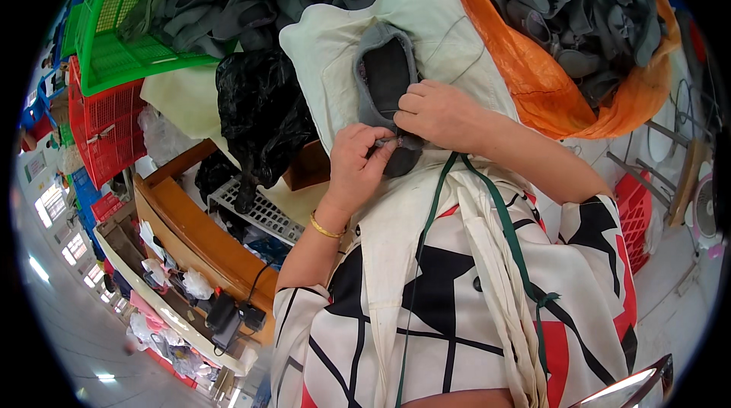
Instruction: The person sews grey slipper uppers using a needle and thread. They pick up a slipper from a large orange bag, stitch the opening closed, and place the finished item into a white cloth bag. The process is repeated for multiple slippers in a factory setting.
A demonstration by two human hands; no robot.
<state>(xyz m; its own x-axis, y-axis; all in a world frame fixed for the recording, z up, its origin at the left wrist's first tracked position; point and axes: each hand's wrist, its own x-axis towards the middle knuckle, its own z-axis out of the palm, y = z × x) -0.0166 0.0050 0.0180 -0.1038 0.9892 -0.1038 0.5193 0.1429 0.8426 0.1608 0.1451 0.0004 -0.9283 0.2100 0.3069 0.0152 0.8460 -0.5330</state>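
Observation:
A dark grey cloth shoe (387,73) lies sole down on a white cloth-covered pad (449,27) in front of me, its opening facing up. My left hand (356,163) is closed at the shoe's near end, thumb and forefinger pinching its fabric edge. From the right, my right hand (440,113) bends over the shoe's side, its fingers curled and closed on the rim just above my left fingertips. Whether a small tool or thread sits between the fingers is hidden.
Grey shoes fill a green plastic crate (114,65) at the far left and an orange sack (533,96) at the far right. Left of the pad hang black plastic bags (263,103). A wooden drawer table (198,214) and red crate (110,130) stand left.

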